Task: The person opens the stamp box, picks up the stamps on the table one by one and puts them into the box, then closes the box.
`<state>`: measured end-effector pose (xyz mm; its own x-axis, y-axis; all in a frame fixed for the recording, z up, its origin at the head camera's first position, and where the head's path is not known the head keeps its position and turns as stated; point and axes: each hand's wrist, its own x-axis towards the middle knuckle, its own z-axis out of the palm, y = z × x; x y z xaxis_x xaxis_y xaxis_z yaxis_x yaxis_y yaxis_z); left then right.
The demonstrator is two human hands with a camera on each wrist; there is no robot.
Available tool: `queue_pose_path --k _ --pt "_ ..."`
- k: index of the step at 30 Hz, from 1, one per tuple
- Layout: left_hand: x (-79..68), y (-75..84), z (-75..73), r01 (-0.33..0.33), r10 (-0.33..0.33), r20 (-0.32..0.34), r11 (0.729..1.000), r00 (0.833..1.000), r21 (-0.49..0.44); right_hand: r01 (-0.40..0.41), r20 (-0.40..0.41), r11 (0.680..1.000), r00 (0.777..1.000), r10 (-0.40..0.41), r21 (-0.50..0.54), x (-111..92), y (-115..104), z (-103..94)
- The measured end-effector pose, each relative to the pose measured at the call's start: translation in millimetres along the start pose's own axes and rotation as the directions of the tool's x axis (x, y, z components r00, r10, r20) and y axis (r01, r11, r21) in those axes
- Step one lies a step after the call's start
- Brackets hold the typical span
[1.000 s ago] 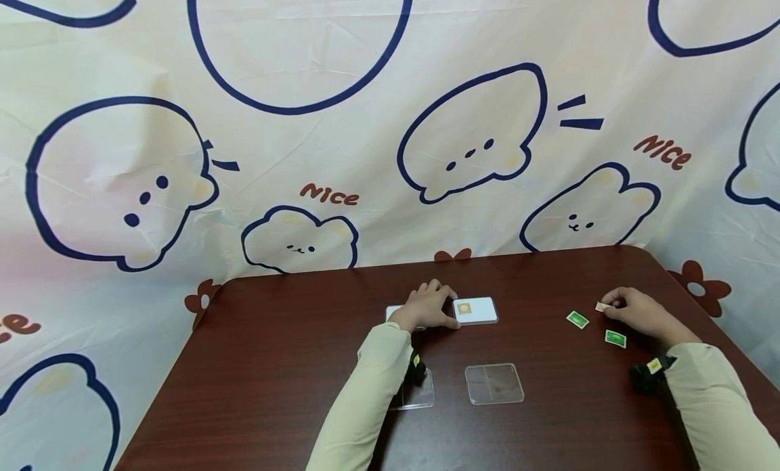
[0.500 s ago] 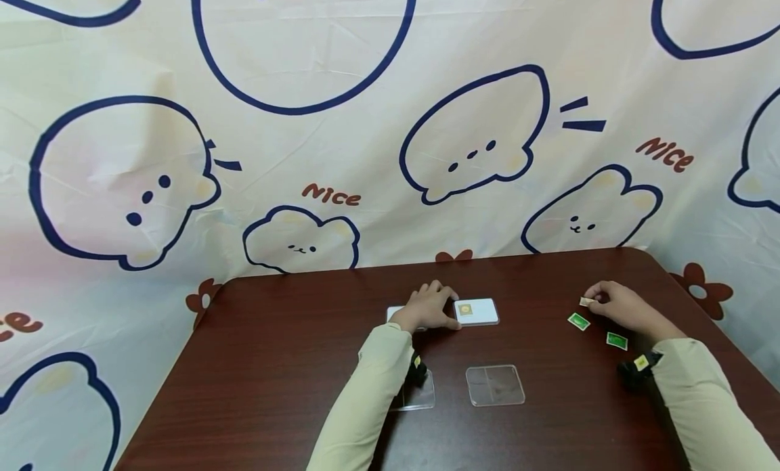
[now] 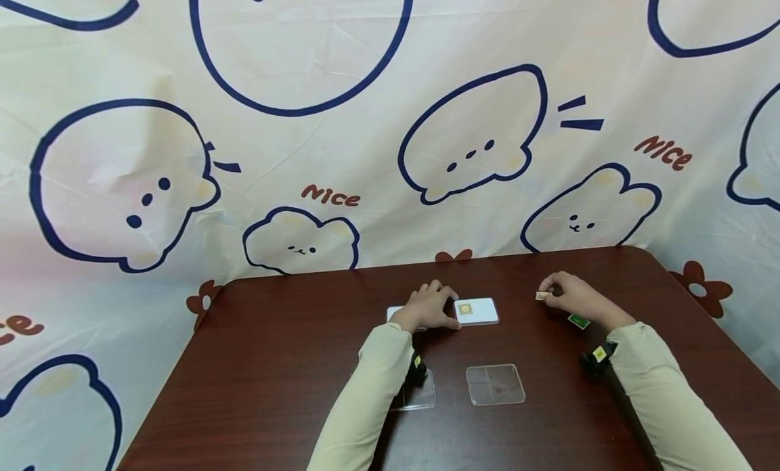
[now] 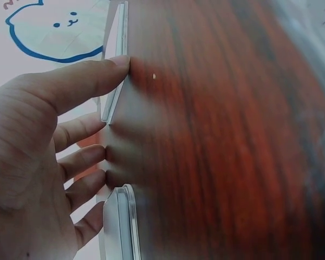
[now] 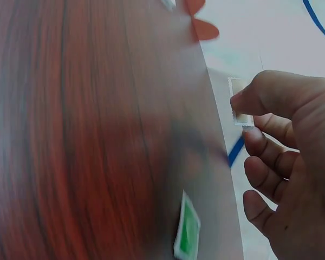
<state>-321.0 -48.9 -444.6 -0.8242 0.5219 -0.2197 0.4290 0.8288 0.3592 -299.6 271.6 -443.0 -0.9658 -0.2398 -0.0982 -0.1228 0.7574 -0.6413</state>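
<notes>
My right hand [image 3: 573, 296] pinches a small pale stamp [image 3: 541, 296] between thumb and forefinger above the table. Its serrated edge shows in the right wrist view, where the thumb covers part of the stamp [image 5: 238, 85]. My left hand [image 3: 424, 306] holds a flat white case [image 3: 484, 310] by its left end, thumb on the near edge and forefinger at the corner. A tan stamp [image 3: 466, 309] lies on the left part of that case. A second white case [image 3: 393, 312] lies partly hidden under the left hand. Below my right wrist rests a green stamp [image 3: 578, 321].
Two clear plastic lids lie nearer on the brown table [image 3: 256, 390]: one lid [image 3: 495, 384] in the middle, the other lid [image 3: 423, 393] partly behind the left forearm. A patterned cloth [image 3: 378, 153] hangs along the table's far edge.
My right hand has carried the pale stamp leftwards toward the white case. The right arm now hides the second green stamp. The left hand has stayed in place.
</notes>
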Motion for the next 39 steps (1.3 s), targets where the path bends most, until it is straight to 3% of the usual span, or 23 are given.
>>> queue_pose_path --k 9,21,39 --pt "-1.7 0.4 1.4 0.001 -0.001 -0.003 1.000 1.000 -0.013 0.083 0.002 0.997 0.997 -0.083 -0.005 18.3 -21.3 22.7" --pt "-2.2 0.8 -3.4 0.008 -0.008 -0.005 1.000 1.000 0.004 0.123 0.051 0.992 0.991 -0.123 -0.009 36.1 -46.6 43.7" --pt "0.3 2.3 -0.3 0.019 -0.019 -0.004 1.000 1.000 0.021 0.154 0.117 0.986 0.982 -0.146 -0.066 46.1 -55.4 65.2"
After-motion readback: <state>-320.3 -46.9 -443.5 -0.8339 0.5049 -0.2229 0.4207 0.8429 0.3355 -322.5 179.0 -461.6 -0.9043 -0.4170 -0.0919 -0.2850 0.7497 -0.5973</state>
